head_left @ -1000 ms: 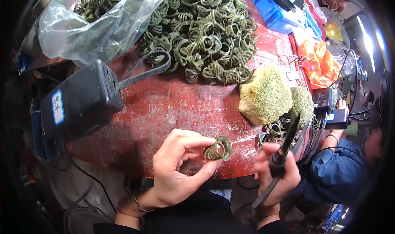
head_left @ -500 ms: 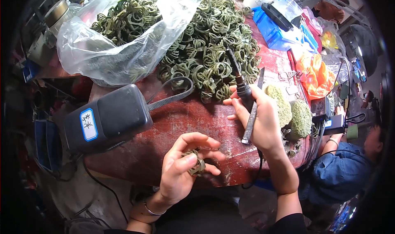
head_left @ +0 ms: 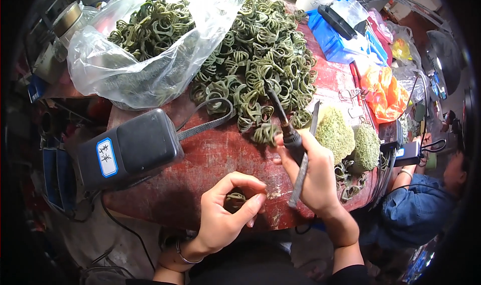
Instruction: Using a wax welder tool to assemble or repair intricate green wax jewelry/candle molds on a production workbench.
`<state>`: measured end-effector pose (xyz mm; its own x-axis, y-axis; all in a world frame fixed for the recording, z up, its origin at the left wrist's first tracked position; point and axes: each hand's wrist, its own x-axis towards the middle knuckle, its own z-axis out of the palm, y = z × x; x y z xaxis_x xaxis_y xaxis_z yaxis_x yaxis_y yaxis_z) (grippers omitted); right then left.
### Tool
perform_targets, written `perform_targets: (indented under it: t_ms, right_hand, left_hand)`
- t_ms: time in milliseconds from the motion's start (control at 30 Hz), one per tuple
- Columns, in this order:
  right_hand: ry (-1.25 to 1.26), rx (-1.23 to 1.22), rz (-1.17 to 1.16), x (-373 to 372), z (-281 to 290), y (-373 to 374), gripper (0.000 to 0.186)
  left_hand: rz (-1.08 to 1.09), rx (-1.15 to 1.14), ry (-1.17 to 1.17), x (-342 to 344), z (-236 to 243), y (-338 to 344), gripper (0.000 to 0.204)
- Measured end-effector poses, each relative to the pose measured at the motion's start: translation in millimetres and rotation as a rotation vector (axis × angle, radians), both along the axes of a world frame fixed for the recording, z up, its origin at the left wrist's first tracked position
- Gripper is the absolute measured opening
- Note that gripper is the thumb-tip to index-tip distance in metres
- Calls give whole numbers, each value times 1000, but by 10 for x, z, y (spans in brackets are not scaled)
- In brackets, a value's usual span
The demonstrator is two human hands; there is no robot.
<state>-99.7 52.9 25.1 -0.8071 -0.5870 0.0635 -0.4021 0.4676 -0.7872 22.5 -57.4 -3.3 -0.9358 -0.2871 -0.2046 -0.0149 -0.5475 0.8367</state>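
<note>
Near the table's front edge, my left hand [head_left: 228, 215] is curled around a small dark green openwork ring piece [head_left: 234, 201], partly hidden behind the fingers. My right hand [head_left: 316, 177], farther right, grips a black-handled soldering iron [head_left: 293, 140], its thin tip pointing up and away. Held alongside it is a narrow flat metal file [head_left: 303, 172], slanting down past the palm. Just beyond the right fingertips is a blurred green ring piece [head_left: 265, 133]; whether they hold it, I cannot tell. A large heap of such green ring pieces [head_left: 270, 54] covers the table behind.
A clear plastic bag [head_left: 135, 79] with more ring pieces stands far left. Nearer is a black strapped box [head_left: 133, 147]. Two rough greenish sponge-like blocks [head_left: 334, 134] lie right, with an orange bag [head_left: 383, 94] and blue bin [head_left: 328, 39] beyond. Another person [head_left: 416, 207] sits at right.
My left fingers have closed in around the ring piece. My right hand has come slightly nearer, and a green ring piece now shows at its fingertips, away from the heap's edge.
</note>
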Motion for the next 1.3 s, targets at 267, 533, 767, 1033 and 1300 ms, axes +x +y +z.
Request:
perform_targets:
  t_ms: [267, 533, 767, 1033, 1300]
  right_hand:
    - [-121, -211, 46, 353, 103, 300, 17]
    - [-109, -224, 47, 518, 133, 432, 18]
    - [25, -360, -29, 613, -13, 487, 19]
    - [-40, -372, -43, 667, -78, 557, 20]
    - [-168, -473, -110, 728, -122, 577, 20]
  left_hand:
    - [52, 98, -47, -34, 56, 16, 23]
    - [-383, 98, -156, -54, 162, 55, 37]
    - [-189, -146, -87, -16, 155, 177, 40]
    - [-78, -495, 102, -31, 86, 214, 40]
    - [-73, -565, 139, -70, 47, 224, 42]
